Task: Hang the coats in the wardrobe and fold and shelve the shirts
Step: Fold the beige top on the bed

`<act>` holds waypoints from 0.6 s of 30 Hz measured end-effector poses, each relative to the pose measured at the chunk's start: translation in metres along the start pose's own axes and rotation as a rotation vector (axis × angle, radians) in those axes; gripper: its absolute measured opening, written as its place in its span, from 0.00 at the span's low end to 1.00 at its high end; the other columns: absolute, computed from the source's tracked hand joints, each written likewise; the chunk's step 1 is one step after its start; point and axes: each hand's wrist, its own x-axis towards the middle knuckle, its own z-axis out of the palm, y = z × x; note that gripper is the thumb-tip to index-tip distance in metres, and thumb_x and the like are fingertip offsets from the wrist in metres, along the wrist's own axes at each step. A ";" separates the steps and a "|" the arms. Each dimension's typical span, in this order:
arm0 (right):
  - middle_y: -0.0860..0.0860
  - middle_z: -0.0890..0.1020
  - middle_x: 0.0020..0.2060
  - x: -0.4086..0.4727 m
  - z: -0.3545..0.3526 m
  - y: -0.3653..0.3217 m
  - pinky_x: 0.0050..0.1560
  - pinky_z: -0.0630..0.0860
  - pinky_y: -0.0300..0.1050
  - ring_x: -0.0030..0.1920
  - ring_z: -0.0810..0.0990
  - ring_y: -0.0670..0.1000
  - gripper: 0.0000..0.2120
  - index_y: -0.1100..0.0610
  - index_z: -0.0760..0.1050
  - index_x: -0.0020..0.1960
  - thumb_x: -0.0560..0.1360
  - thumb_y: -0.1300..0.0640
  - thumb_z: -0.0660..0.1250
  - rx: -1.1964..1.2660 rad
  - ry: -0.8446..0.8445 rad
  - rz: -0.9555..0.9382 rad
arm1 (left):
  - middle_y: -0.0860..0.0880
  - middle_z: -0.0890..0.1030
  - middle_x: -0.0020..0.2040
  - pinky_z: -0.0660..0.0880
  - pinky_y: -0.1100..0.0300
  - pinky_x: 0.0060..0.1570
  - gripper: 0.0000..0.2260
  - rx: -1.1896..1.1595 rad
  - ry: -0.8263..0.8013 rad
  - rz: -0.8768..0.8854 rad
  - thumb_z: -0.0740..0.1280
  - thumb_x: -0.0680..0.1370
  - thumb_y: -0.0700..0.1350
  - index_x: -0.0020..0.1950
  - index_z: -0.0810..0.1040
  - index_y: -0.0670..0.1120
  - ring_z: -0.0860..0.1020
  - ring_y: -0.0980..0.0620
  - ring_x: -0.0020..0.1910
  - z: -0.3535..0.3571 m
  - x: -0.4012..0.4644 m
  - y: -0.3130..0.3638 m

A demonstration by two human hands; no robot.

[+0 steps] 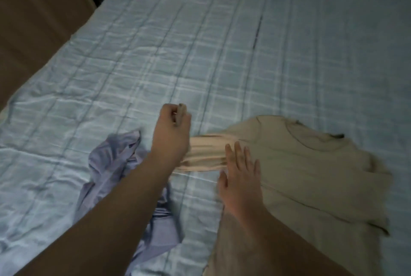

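A beige shirt point(311, 164) lies spread on the bed at the lower right, collar toward the far side. My left hand point(172, 133) grips the end of its left sleeve and holds that sleeve stretched out to the left, lifted a little off the bed. My right hand point(241, 172) lies flat with straight fingers on the shirt's body, beside the shoulder where the sleeve starts. A crumpled lilac shirt point(111, 164) lies on the bed under my left forearm.
The bed is covered by a light blue checked quilt point(200, 53). A brown wooden panel point(33, 19) stands along the bed's left side. Dark, unclear shapes sit beyond the far edge at the top right.
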 end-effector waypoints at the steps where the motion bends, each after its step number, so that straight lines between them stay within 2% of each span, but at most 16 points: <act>1: 0.53 0.57 0.79 -0.010 -0.007 0.019 0.73 0.59 0.66 0.78 0.57 0.58 0.34 0.51 0.54 0.79 0.74 0.48 0.51 0.007 -0.001 0.025 | 0.53 0.74 0.35 0.68 0.62 0.34 0.06 0.006 -0.078 0.030 0.67 0.78 0.47 0.49 0.73 0.46 0.72 0.55 0.32 0.029 -0.014 0.010; 3: 0.53 0.57 0.79 -0.030 -0.021 0.062 0.72 0.60 0.66 0.78 0.56 0.58 0.35 0.52 0.54 0.79 0.73 0.48 0.52 0.006 0.005 0.078 | 0.55 0.75 0.38 0.68 0.62 0.38 0.07 0.055 -0.226 0.073 0.68 0.77 0.43 0.53 0.73 0.48 0.74 0.57 0.36 0.088 -0.046 0.025; 6: 0.53 0.58 0.79 -0.065 -0.041 0.134 0.72 0.62 0.64 0.78 0.56 0.58 0.38 0.53 0.54 0.79 0.71 0.49 0.57 0.030 0.025 0.162 | 0.54 0.77 0.46 0.71 0.61 0.47 0.12 0.102 -0.384 0.147 0.68 0.76 0.40 0.59 0.75 0.48 0.76 0.55 0.45 0.175 -0.102 0.044; 9: 0.54 0.59 0.78 -0.097 -0.056 0.207 0.71 0.62 0.62 0.77 0.58 0.59 0.39 0.55 0.56 0.79 0.70 0.50 0.59 0.053 0.065 0.214 | 0.54 0.76 0.47 0.68 0.64 0.46 0.14 0.143 -0.481 0.143 0.67 0.75 0.38 0.60 0.77 0.48 0.75 0.55 0.47 0.250 -0.153 0.054; 13: 0.55 0.59 0.78 -0.126 -0.063 0.292 0.74 0.57 0.59 0.77 0.58 0.59 0.42 0.55 0.54 0.80 0.68 0.52 0.65 0.071 0.089 0.272 | 0.51 0.78 0.50 0.72 0.60 0.51 0.15 0.235 -0.595 0.127 0.68 0.74 0.38 0.60 0.76 0.48 0.77 0.50 0.50 0.331 -0.206 0.052; 16: 0.54 0.59 0.78 -0.140 -0.063 0.331 0.74 0.60 0.60 0.78 0.55 0.56 0.43 0.53 0.50 0.80 0.68 0.53 0.65 0.124 0.103 0.301 | 0.48 0.80 0.51 0.70 0.62 0.51 0.11 0.286 -0.627 0.138 0.69 0.76 0.42 0.58 0.77 0.47 0.78 0.49 0.52 0.372 -0.233 0.042; 18: 0.52 0.59 0.79 -0.148 -0.063 0.342 0.74 0.60 0.59 0.78 0.55 0.55 0.41 0.52 0.51 0.79 0.69 0.52 0.62 0.162 0.115 0.288 | 0.47 0.81 0.50 0.68 0.65 0.48 0.11 0.321 -0.670 0.123 0.68 0.76 0.39 0.58 0.78 0.45 0.78 0.48 0.51 0.390 -0.246 0.033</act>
